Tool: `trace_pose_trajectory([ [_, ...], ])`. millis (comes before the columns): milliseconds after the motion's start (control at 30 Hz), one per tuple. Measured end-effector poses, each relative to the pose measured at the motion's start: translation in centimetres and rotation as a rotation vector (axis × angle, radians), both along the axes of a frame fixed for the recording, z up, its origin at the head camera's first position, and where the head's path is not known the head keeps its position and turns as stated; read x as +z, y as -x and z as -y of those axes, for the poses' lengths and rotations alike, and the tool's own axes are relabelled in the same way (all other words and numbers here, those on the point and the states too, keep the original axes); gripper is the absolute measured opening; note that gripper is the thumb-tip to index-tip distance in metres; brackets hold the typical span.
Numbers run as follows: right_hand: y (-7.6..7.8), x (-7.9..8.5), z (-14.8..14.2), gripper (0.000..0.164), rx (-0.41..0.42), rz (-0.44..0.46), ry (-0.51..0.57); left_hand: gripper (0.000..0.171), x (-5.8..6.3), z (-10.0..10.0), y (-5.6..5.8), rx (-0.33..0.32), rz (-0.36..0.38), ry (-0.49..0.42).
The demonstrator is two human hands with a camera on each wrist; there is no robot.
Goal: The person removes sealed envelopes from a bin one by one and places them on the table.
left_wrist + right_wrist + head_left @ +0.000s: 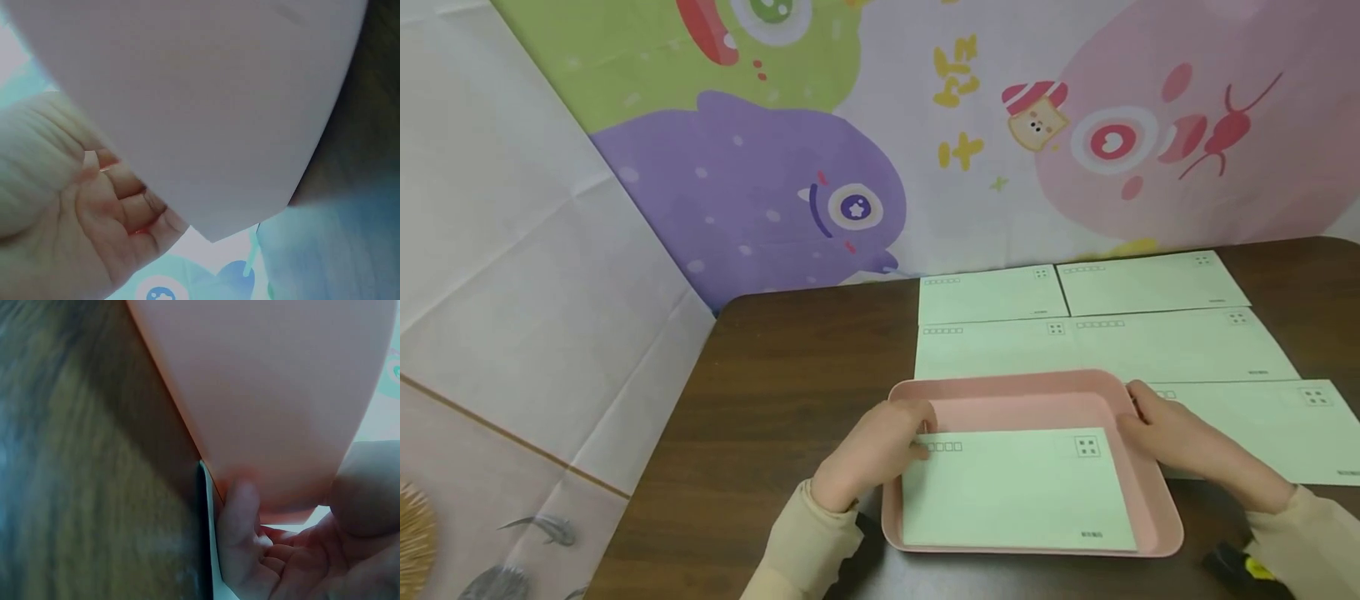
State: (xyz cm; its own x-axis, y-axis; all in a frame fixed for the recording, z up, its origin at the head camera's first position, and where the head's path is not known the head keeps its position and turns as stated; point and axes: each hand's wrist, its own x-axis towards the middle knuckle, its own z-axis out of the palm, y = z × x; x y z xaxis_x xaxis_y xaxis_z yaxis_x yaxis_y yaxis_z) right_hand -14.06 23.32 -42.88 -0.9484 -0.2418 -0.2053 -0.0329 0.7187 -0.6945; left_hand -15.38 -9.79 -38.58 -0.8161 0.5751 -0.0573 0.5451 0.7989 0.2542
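A pink tray point(1000, 402) sits on the brown table with a pale green envelope point(1015, 496) in it, printed with small postcode boxes and a stamp square. My left hand point(880, 442) reaches over the tray's left rim and pinches the envelope near its upper left corner. In the left wrist view, the tray's outer wall point(212, 112) hides the tips of the curled fingers point(134, 212). With my right hand point(1180, 433) I grip the tray's right rim. The right wrist view shows the fingers point(240, 506) against the tray's outer wall point(269, 394).
Several more envelopes point(1180, 346) lie in rows behind and right of the tray. A dark object with a yellow part point(1236, 565) is near my right sleeve. The dark wooden table point(775, 400) extends to the left, and a cartoon-printed cloth point(760, 183) hangs behind it.
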Motion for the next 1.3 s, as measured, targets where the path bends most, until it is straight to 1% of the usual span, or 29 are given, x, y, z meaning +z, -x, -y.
trace_pose_trajectory([
  [67, 0.0, 0.0, 0.0, 0.032, 0.0, -0.002, 0.005, 0.016, 0.1, 0.2, 0.1, 0.022, 0.031, -0.047],
  [133, 0.0, 0.0, 0.0, 0.033, 0.001, -0.007, 0.006, 0.015, 0.3, 0.3, 0.1, 0.031, 0.04, -0.077],
  [367, 0.0, -0.1, 0.1, 0.036, 0.003, -0.007, 0.004, 0.011, 0.6, 0.5, 0.3, 0.016, 0.053, -0.135],
  [433, 0.1, -0.1, 0.0, 0.036, 0.005, -0.016, -0.001, 0.01, 0.6, 0.5, 0.3, 0.008, 0.076, -0.173],
  [533, 0.1, -0.1, -0.1, 0.035, 0.009, -0.033, -0.009, 0.01, 0.6, 0.4, 0.4, 0.001, 0.167, -0.279],
  [633, 0.1, -0.1, -0.2, 0.034, 0.015, -0.046, -0.012, 0.01, 0.5, 0.4, 0.5, -0.011, 0.297, -0.411],
  [733, 0.1, -0.1, -0.2, 0.033, 0.013, -0.041, -0.01, 0.009, 0.4, 0.6, 0.7, -0.053, 0.44, -0.519],
  [800, 0.1, -0.1, -0.2, 0.034, 0.011, -0.028, -0.011, 0.009, 0.5, 0.9, 0.8, -0.094, 0.535, -0.551],
  [867, 0.2, -0.1, -0.2, 0.036, 0.007, -0.016, -0.012, 0.009, 0.6, 1.2, 0.8, -0.144, 0.596, -0.537],
  [900, 0.2, -0.1, -0.2, 0.036, 0.004, -0.012, -0.014, 0.01, 0.7, 1.4, 0.9, -0.17, 0.607, -0.515],
  [1033, 0.2, -0.2, -0.1, 0.037, -0.001, -0.002, -0.016, 0.01, 0.9, 2.0, 0.9, -0.256, 0.589, -0.41],
  [1067, 0.2, -0.2, -0.1, 0.037, -0.003, 0.0, -0.016, 0.011, 1.0, 2.1, 0.9, -0.269, 0.596, -0.392],
  [1167, 0.2, -0.2, -0.1, 0.039, -0.006, 0.011, -0.006, 0.012, 0.9, 2.4, 0.8, -0.294, 0.654, -0.356],
  [1267, 0.1, -0.2, 0.0, 0.039, -0.009, 0.02, 0.002, 0.02, 0.9, 2.6, 0.7, -0.302, 0.73, -0.338],
  [1300, 0.1, -0.2, 0.0, 0.039, -0.009, 0.023, 0.003, 0.022, 0.8, 2.6, 0.8, -0.308, 0.74, -0.331],
])
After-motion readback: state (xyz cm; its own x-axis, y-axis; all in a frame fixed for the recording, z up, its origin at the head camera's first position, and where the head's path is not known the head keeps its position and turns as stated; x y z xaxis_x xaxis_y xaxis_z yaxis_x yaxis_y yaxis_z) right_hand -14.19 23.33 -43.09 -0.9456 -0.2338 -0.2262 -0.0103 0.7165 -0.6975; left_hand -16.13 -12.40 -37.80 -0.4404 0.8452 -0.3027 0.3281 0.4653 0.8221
